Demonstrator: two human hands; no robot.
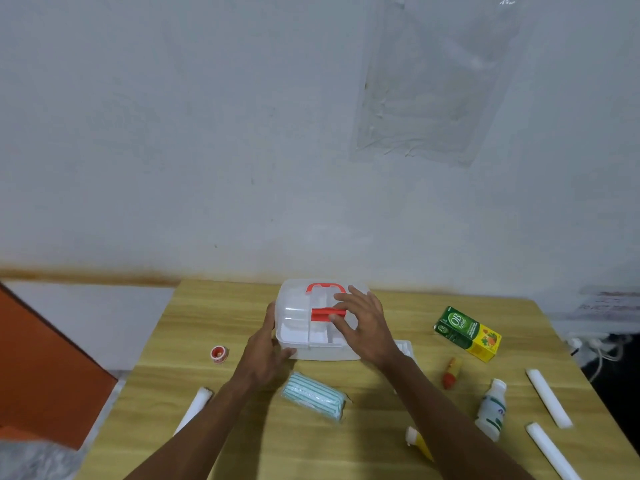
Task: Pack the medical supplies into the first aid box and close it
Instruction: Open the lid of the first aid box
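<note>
Standing beside the wooden table [242, 313], I see a person with both hands on the first aid box [313, 327], which sits at the far middle of the table close to the wall. The box is translucent white with a red handle [325, 289] on top and a red latch [327, 314] at the front; its lid looks down. The left hand [268, 348] holds the left side of the box, its fingers curled around the corner and pressed against the plastic. The right hand [363, 327] lies over the lid, fingers spread a little, and the fingertips [334, 317] touch the red latch.

Just below the left wrist lies a pack with green stripes [313, 398]. Left of the left fingers stands a small red tape roll [219, 354], and nearer the person a white roll [194, 408]. Right of the right fingers are a green and yellow carton [467, 332], a small red and yellow bottle [452, 372], a white bottle [491, 408] and two long white rolls [549, 398].
</note>
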